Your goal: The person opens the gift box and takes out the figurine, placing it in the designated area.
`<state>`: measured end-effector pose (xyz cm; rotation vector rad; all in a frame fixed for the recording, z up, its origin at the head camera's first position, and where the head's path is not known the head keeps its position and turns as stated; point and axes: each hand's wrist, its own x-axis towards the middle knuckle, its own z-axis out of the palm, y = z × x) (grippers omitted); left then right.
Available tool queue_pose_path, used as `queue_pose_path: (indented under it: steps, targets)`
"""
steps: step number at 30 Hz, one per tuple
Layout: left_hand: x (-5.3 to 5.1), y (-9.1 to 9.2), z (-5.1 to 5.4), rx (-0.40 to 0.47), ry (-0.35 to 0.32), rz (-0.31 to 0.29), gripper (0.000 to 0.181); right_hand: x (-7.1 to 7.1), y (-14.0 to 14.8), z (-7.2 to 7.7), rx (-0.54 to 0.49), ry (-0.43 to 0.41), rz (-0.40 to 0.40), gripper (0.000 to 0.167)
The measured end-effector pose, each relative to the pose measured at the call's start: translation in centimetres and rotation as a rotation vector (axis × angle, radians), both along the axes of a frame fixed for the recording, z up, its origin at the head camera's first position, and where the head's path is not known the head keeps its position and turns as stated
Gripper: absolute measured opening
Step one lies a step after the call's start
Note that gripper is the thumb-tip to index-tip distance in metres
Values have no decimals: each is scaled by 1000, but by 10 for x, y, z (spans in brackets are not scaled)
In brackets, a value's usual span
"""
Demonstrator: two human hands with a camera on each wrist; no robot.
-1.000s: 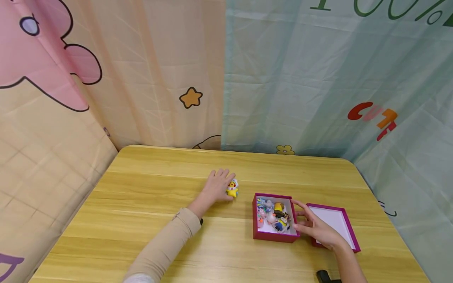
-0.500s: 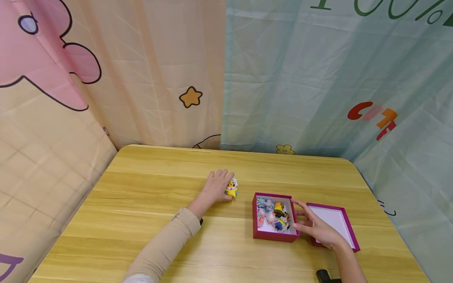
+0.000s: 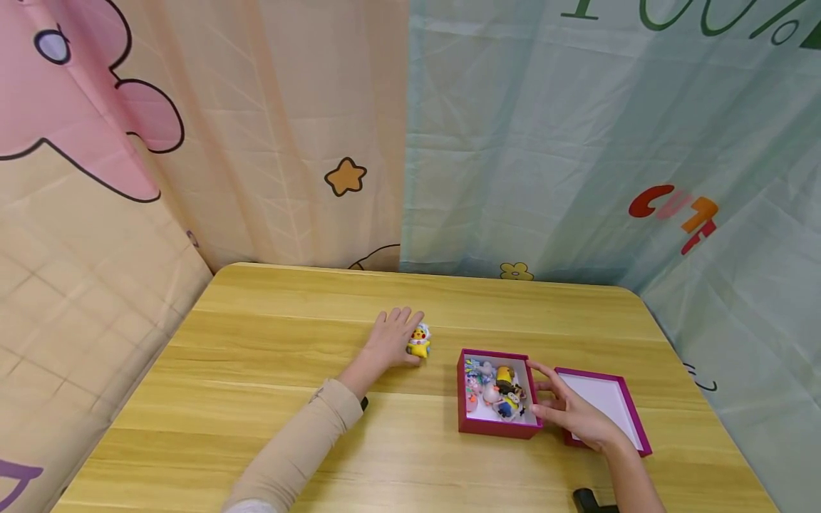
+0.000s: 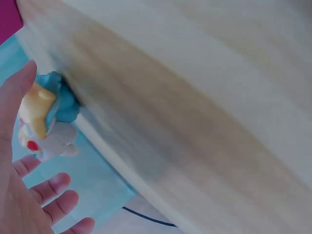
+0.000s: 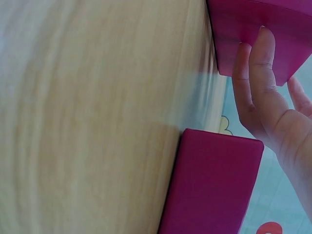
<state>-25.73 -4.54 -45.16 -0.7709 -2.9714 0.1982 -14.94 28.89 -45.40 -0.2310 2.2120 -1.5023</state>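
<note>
A yellow figurine with a white and blue hood [image 3: 419, 341] stands upright on the table. The left hand [image 3: 388, 342] is beside it, thumb and index finger spread at its near and far sides; in the left wrist view the figurine [image 4: 46, 117] lies between thumb and fingers of the left hand [image 4: 29, 185], contact unclear. An uncovered magenta box [image 3: 490, 428] holds several small figurines [image 3: 491, 393]. The right hand [image 3: 577, 413] rests its fingertips on the box's right side; the right wrist view shows extended fingers of the right hand [image 5: 273, 92] against the magenta wall [image 5: 234, 29].
Right of the box, partly behind the right hand, lies the magenta lid [image 3: 603, 399], its white inside facing up. A black object [image 3: 589, 501] is at the table's near edge. Printed curtains [image 3: 513, 142] hang behind the wooden table [image 3: 256, 342].
</note>
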Motion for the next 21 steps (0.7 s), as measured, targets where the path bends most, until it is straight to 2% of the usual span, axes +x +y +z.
queue_pose_path:
  steps: [3,7,11,14,21]
  targets:
    - [2,1,6,37,14,-9,94,0,0,0,2,1,-1,72]
    - [7,4,20,75,23,-36,94,0,0,0,2,-1,-1,72]
    - [15,10,36,63,17,-73,92,0,1,0,1,-2,-1,72]
    - [21,19,45,50,36,-115,89,0,1,-1,-2,-1,1,72]
    - [35,44,48,49,105,-246,81,0,1,-1,-5,1,2,73]
